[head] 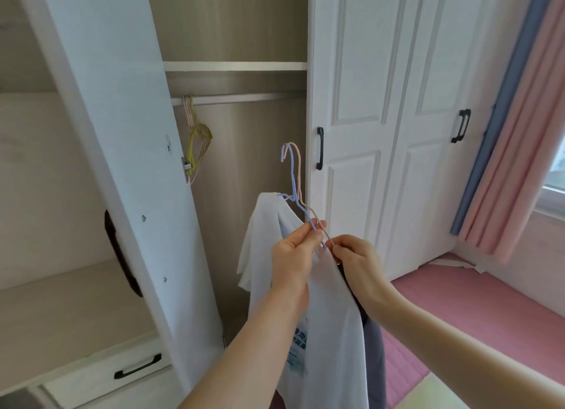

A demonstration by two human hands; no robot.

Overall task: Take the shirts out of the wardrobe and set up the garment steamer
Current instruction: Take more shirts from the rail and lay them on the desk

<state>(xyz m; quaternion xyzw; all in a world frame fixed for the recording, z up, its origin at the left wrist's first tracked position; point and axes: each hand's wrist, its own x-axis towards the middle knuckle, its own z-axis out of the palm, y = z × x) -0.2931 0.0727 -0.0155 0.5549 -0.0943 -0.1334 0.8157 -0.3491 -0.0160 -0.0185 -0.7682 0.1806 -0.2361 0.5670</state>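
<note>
In front of the open wardrobe I hold two shirts on thin wire hangers. My left hand (pixel 295 251) pinches the lilac hanger (pixel 292 176), which carries a white shirt (pixel 330 323) with a blue print. My right hand (pixel 356 259) pinches the pink hanger (pixel 299 170) right beside it. A dark grey garment (pixel 374 347) hangs behind the white shirt, mostly hidden. Both hanger hooks point up, free of the wardrobe rail (pixel 238 98). No steamer is in view.
Bare yellow and pink hangers (pixel 197 139) hang at the rail's left end. An open white wardrobe door (pixel 122 164) stands at the left, closed doors (pixel 382 133) at the right. Shelves and a drawer (pixel 134 369) lie lower left. Pink curtains (pixel 516 149) and a pink mat (pixel 458 301) are at the right.
</note>
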